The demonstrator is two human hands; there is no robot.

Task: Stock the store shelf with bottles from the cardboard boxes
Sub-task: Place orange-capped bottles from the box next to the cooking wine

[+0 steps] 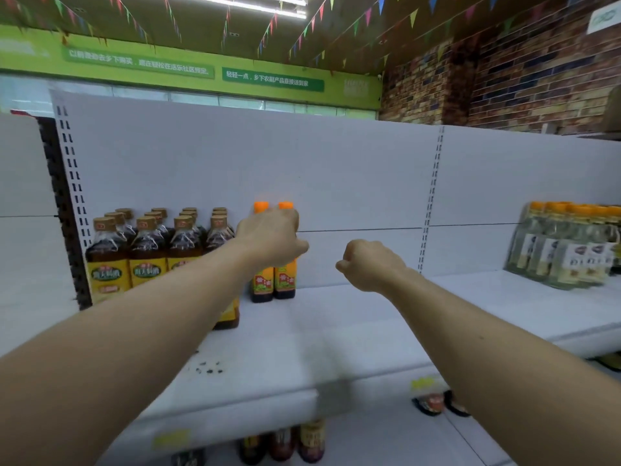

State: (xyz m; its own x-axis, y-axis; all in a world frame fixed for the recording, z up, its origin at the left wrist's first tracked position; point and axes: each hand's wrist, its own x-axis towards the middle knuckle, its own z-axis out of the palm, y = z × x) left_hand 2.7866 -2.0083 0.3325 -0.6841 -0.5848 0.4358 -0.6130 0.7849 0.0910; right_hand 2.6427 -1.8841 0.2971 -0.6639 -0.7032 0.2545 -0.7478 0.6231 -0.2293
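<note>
Two dark bottles with orange caps and orange labels [273, 284] stand side by side on the white shelf [336, 334], near its back panel. My left hand [270, 237] reaches over them and grips their upper parts; only the caps and the lower halves show. To the right of the bottles and apart from them, my right hand [369, 264] hovers above the shelf, its fingers curled into a fist with nothing in it. No cardboard box is in view.
Several brown-capped oil bottles with yellow labels [148, 257] fill the shelf's left end, right beside my left forearm. Clear bottles with orange caps [564, 250] stand on the neighbouring shelf at far right. More bottles [282, 445] sit on the shelf below.
</note>
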